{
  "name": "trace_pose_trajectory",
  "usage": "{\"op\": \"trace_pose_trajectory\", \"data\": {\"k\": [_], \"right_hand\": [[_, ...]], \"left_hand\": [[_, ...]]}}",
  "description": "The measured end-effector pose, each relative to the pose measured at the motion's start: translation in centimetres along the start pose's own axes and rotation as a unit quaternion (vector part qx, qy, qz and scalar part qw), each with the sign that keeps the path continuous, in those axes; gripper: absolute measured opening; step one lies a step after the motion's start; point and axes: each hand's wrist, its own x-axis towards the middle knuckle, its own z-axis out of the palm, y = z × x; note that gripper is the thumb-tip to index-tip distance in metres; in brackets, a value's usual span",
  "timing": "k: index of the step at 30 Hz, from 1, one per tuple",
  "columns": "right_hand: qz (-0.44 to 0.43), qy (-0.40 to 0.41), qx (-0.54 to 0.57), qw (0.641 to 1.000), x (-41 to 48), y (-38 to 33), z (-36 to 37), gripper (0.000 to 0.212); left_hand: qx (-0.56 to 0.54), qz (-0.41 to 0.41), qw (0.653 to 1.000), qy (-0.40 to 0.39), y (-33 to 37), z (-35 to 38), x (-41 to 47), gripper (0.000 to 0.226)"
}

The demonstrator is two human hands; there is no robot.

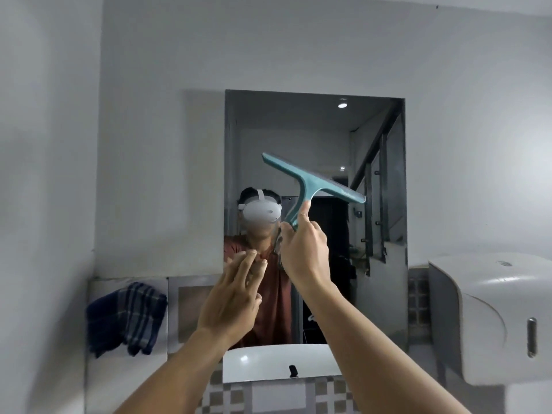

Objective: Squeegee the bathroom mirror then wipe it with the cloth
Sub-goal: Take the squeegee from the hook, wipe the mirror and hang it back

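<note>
Right hand (pixel 303 249) pinched the squeegee (pixel 310 182) by its handle end, blade above the grip, long axis slanting down-right in front of the mirror (pixel 379 219); contact w/ glass unclear. Left hand (pixel 231 300) spread, empty. Cloth (pixel 128 316) hung lower-left, nearer the left hand.

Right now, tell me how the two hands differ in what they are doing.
The right hand is shut on the handle of the teal squeegee; the left hand holds nothing. The right hand is raised higher, in front of the mirror; the left hand sits lower, near the mirror's bottom left corner. The left hand's fingers are loosely spread and open; the right hand's are curled. Both are bare and raised toward the mirror.
</note>
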Motion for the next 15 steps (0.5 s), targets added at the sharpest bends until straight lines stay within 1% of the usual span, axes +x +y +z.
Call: {"op": "trace_pose_trajectory", "data": {"k": [5,9,12,15], "right_hand": [[-0.057,-0.018,-0.094,0.994,-1.0,0.1,-0.4,0.057],[-0.097,-0.023,-0.154,0.983,-0.7,1.4,-1.7,0.056],[-0.141,-0.030,-0.192,0.971,-0.2,2.4,-3.2,0.053],[-0.186,-0.053,-0.248,0.949,0.0,3.3,-5.0,0.052]], "left_hand": [[-0.007,0.002,1.000,0.002,-0.2,0.2,-0.2,0.078],[-0.009,0.001,1.000,-0.001,-0.5,0.3,-0.3,0.080],[-0.018,0.003,1.000,0.006,-0.5,0.4,-0.3,0.079],[-0.023,0.008,1.000,0.010,-0.6,0.4,-0.3,0.079]]}}
